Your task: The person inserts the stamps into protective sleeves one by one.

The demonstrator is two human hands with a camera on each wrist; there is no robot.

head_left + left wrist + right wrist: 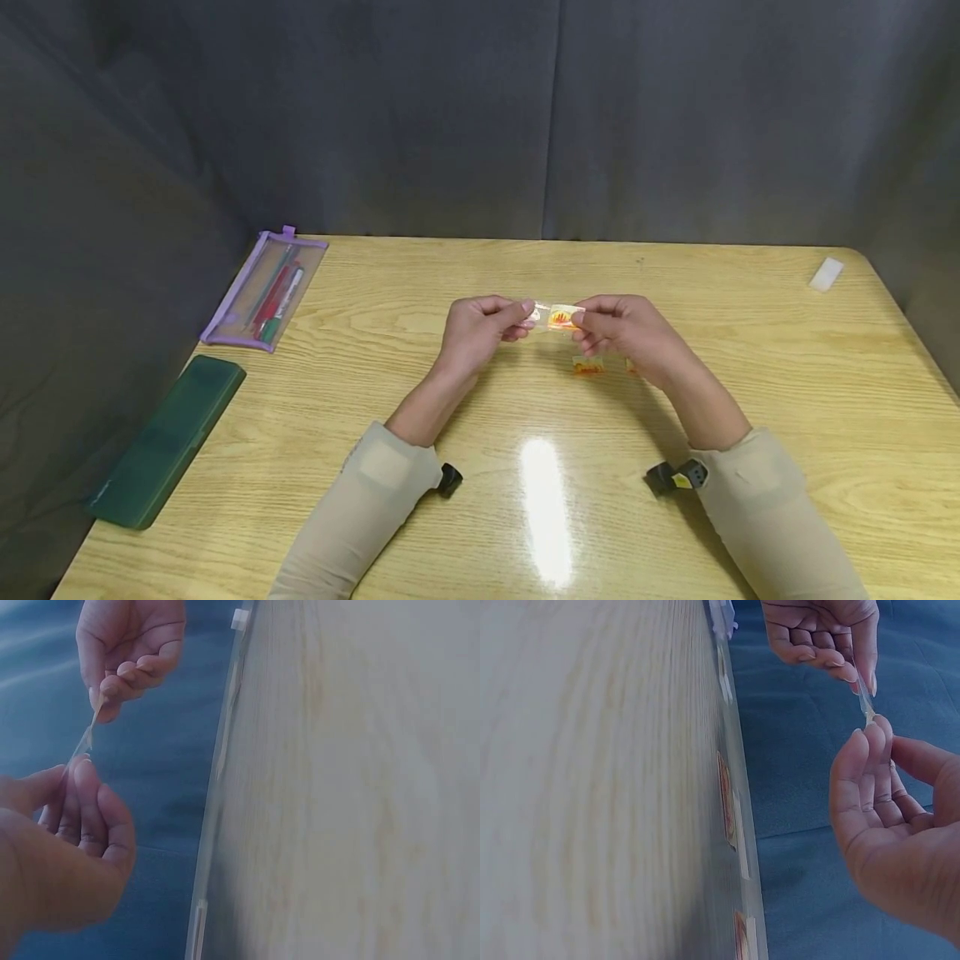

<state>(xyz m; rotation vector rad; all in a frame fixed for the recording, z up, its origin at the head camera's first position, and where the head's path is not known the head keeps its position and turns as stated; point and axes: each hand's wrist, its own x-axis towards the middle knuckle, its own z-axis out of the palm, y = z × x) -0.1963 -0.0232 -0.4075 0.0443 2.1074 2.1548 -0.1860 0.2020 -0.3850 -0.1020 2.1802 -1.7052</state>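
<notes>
In the head view my left hand (474, 333) and right hand (637, 333) face each other above the table. Between them they stretch a small, thin strip (542, 315), clear toward the left, with a yellow-and-orange printed part at the right. My left thumb and fingers pinch its left end; those of my right hand (900, 817) pinch the printed end. Both wrist views show the strip edge-on. Below, on the table, lies a similar printed piece (588, 367). A second piece (630, 366) is mostly hidden by the right hand.
At the table's left are a purple-edged mesh zip pouch (225, 321) with several pens inside and a dark green case (168, 442). A small white block (827, 273) lies at the far right. Dark curtains (420, 117) hang behind the wooden table (375, 267).
</notes>
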